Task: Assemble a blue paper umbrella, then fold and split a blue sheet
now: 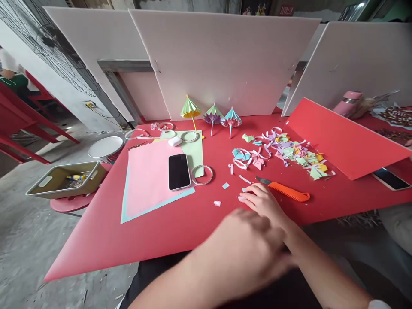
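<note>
Scraps (240, 198) lay on the table (154, 240) under our right hand (264, 202), fingers slightly apart, seemingly to steady them; our left hand (251, 246) curled, gripping what we could not tell for blur; the knife (289, 192) sat close, presumably for easy reach.

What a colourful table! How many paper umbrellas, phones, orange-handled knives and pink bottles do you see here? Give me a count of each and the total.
Paper umbrellas: 3
Phones: 2
Orange-handled knife: 1
Pink bottle: 1
Total: 7
</note>
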